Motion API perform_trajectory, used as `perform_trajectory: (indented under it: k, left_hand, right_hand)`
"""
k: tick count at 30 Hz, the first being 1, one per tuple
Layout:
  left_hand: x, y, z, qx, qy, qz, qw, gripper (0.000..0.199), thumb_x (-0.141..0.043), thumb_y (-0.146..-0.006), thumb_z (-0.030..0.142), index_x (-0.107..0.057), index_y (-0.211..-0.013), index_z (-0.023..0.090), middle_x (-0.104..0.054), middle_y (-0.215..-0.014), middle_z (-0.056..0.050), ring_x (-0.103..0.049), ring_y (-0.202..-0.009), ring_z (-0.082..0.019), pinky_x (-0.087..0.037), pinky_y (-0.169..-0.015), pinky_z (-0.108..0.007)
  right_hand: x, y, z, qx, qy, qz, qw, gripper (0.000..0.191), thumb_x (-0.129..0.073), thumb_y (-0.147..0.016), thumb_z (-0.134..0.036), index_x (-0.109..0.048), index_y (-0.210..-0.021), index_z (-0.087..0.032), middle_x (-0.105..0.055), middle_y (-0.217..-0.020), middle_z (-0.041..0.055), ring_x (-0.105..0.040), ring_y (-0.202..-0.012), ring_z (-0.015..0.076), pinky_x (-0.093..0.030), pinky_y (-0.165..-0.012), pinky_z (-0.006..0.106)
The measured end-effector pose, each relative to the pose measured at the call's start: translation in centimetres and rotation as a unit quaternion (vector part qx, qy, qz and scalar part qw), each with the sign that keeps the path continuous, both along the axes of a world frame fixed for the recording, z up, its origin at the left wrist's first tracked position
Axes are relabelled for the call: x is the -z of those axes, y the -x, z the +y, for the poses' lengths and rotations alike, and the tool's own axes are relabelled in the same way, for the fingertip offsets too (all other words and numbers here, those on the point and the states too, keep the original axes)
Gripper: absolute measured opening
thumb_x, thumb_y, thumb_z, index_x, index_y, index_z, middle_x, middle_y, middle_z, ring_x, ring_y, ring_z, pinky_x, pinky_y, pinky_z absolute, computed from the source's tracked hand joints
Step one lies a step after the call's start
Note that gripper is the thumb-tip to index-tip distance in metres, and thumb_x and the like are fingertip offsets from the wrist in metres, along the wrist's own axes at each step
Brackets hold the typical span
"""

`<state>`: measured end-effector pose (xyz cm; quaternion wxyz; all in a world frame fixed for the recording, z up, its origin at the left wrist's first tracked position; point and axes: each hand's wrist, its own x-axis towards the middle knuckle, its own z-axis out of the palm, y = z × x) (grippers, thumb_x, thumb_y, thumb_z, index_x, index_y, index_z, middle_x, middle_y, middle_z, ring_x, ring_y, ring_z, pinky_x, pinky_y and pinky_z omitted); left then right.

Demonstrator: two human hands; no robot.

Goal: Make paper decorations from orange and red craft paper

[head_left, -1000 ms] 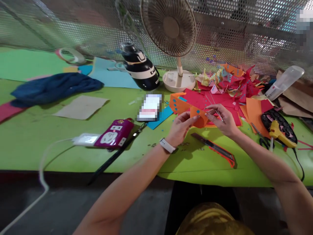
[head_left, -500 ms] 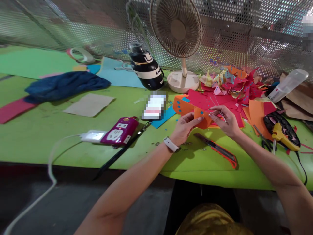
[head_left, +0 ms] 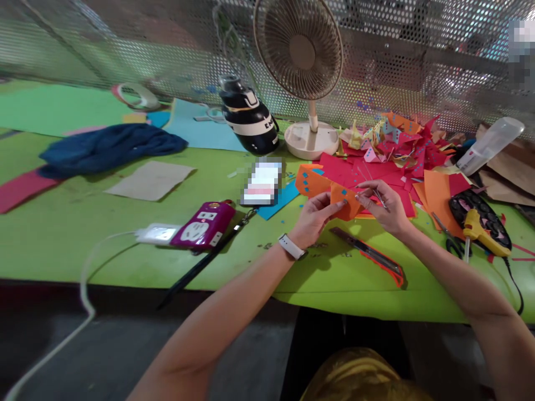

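Note:
My left hand [head_left: 315, 220] pinches a folded orange paper piece [head_left: 314, 182] between thumb and fingers. Small blue diamond shapes dot the paper's face. At its right edge, the thumb and fingertips of my right hand [head_left: 385, 209] are pinched together, touching or very close to the paper. Thin metal tweezers [head_left: 380, 196] lie tucked in that hand, their prongs pointing up and away; whether the fingertips also hold a small piece cannot be made out. Below the hands, an orange box cutter [head_left: 370, 256] rests on the green tabletop [head_left: 259, 270]. Red paper sheets [head_left: 343, 167] lie behind the paper piece.
Behind stand a fan [head_left: 311, 139] and black bottle [head_left: 251, 125]. Left are a phone [head_left: 263, 181], purple power bank [head_left: 203, 224] and blue cloth [head_left: 112, 147]. Right are a cut-paper pile [head_left: 405, 139], scissors [head_left: 453, 245], a yellow glue gun [head_left: 480, 231] and a clear bottle [head_left: 491, 146].
The view has shifted very slightly. Both hands keep their hold, and the orange paper is turned a touch; otherwise little differs.

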<state>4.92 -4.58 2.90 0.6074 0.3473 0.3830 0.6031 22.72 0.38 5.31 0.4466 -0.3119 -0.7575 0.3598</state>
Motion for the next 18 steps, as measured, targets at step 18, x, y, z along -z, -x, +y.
perform_trajectory:
  k: [18]
  left_hand:
    - [-1.4, 2.3, 0.5, -0.242, -0.061, 0.055, 0.967, 0.044, -0.081, -0.070, 0.047, -0.064, -0.108, 0.032, -0.074, -0.105, 0.002, -0.073, -0.088, -0.018, -0.052, -0.053, -0.020]
  right_hand:
    - [-0.5, -1.8, 3.8, 0.113, 0.006, 0.127, 0.985, 0.043, -0.048, -0.093, -0.061, -0.065, -0.117, -0.029, -0.070, -0.085, 0.0028, -0.069, -0.084, 0.0192, -0.056, -0.084, 0.038]
